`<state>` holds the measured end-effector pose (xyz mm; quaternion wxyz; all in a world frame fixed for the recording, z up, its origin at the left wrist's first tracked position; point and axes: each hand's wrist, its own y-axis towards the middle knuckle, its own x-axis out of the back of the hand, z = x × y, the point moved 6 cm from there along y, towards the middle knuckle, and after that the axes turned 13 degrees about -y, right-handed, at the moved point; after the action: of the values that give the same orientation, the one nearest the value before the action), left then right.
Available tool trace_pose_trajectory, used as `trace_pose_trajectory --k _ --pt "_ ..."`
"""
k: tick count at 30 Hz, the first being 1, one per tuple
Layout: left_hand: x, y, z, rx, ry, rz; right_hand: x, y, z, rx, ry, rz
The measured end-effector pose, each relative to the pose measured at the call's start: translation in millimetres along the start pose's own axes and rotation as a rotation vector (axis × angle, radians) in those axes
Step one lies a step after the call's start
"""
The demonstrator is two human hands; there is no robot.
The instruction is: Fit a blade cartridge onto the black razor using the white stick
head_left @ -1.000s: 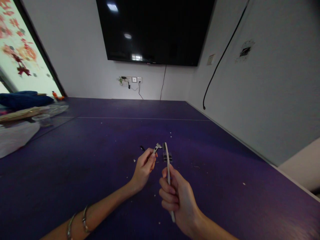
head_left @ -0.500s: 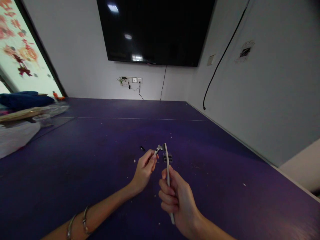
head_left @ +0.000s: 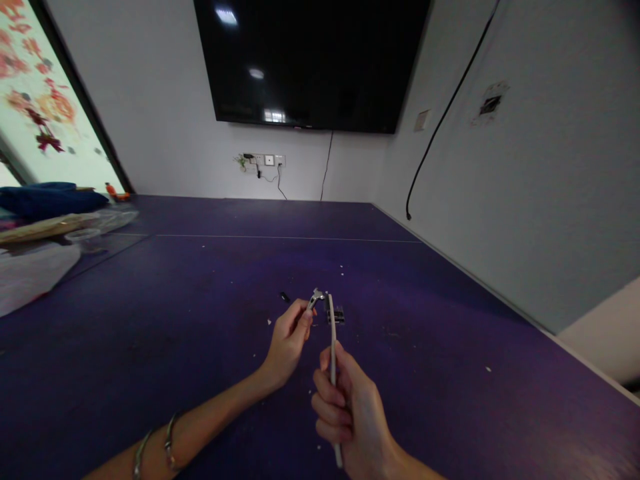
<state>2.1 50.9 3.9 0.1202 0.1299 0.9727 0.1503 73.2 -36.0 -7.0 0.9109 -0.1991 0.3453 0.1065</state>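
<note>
Purple and scuffed, the surface fills the lower view and serves as the landmark for the rest; above its far edge a large black screen hangs on the pale wall, and under that screen sits a row of wall sockets with a thin cable hanging down; a thicker black cable runs down the wall along the surface's right side; at the surface's far left edge lies a heap of things, a dark blue bundle topmost, with clear plastic and something pale beside it, too blurred to tell apart; near the middle of the surface, raised above it, the person's right hand is clenched round the lower part of a long, slim pale handle, which stands nearly upright with its top pointing away from the person; to the left of it, the left hand, two bangles on its forearm, pinches a small silvery metal piece in its fingers, that piece just beside the handle's top end, whether touching cannot be told; on the surface just beyond the handle's top lies a small dark ribbed part; a smaller black bit lies to its left, and pale crumbs dot the surface around.
</note>
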Motion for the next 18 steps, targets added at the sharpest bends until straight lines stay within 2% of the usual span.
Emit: trace_pose_trajectory --k 8,14,16,18 --pt "-2.3 -4.0 3.0 -0.015 0.077 -0.005 2.3 3.4 8.8 0.054 0.026 -0.023" --pt "3.5 0.9 8.2 0.015 0.052 -0.062 -4.5 -2.2 -14.4 -0.056 -0.007 0.071" --pt "5.1 5.7 11.6 0.032 0.045 -0.07 -4.1 -1.0 -8.1 0.0 -0.044 0.078" --pt "5.7 10.9 14.7 0.037 0.05 -0.065 1.0 5.7 11.8 0.145 -0.123 0.056"
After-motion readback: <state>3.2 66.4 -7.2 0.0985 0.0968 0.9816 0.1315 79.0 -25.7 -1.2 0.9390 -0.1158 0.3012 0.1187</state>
